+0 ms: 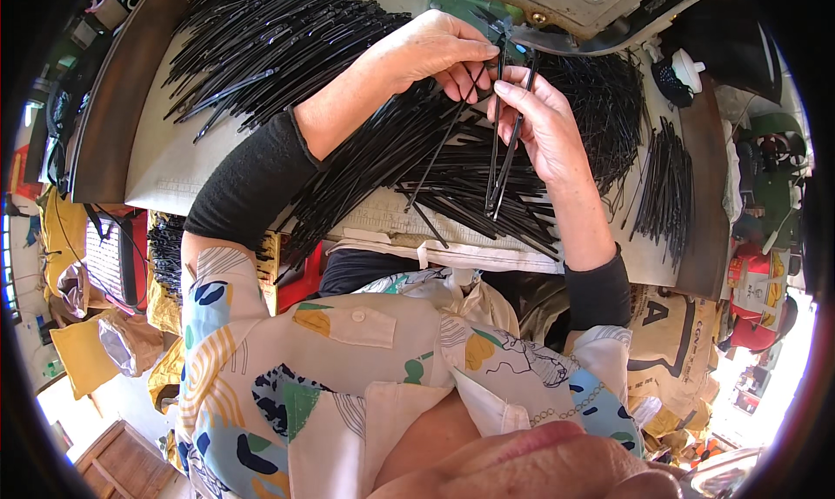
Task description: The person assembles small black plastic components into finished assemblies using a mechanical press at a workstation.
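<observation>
A white collared shirt patterned in blue, green and yellow [370, 403] sits nearest the camera, before a pale, brown-edged worktable [161, 168]. Piles of thin, glossy black strips [278, 60] cover much of it, near a grey metal machine housing [578, 1]. Beside that housing, the left hand [445, 57] pinches a slim strip; the right hand [541, 120] grips long black strips [493, 184] between thumb and fingers, ends toward the shirt.

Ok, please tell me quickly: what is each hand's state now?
Left hand: closed, pinching a thin black strip.
Right hand: closed, holding long black strips.
</observation>
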The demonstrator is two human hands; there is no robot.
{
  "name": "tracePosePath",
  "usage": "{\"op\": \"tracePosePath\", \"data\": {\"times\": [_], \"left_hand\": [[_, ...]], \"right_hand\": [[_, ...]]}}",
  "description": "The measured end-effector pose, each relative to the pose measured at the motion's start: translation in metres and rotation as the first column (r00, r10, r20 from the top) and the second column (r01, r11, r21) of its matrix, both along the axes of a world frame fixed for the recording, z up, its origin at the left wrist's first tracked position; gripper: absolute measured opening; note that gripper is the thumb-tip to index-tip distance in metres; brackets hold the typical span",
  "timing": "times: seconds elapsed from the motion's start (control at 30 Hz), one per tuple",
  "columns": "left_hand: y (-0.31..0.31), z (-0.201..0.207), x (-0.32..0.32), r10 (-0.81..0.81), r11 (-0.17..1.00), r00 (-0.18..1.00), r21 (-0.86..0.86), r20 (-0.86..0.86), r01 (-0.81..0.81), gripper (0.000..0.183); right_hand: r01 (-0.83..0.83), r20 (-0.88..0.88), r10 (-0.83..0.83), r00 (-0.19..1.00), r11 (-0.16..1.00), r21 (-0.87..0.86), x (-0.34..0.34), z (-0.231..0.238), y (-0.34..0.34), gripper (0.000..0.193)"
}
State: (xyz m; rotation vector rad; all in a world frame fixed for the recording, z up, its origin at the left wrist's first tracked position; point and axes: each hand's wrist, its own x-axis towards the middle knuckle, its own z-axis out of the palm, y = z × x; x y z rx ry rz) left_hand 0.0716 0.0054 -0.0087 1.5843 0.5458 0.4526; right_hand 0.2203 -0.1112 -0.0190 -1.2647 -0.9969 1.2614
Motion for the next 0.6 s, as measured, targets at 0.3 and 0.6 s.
{"op": "tracePosePath", "data": {"times": [0.3, 0.6], "left_hand": [[0.0026, -0.0016, 0.0020, 0.015, 1.000, 1.000, 0.008, -0.010, -0.015, 0.029], [0.0019, -0.0005, 0.0002, 0.034, 0.997, 0.999, -0.068, 0.014, -0.033, 0.030]], "right_hand": [[-0.017, 0.000, 0.017, 1.000, 1.000, 0.027, -0.0007, 0.0001, 0.0075, 0.019], [0.010, -0.154, -0.013, 0.988, 1.000, -0.018, -0.0025, 0.0025, 0.0044, 0.019]]}}
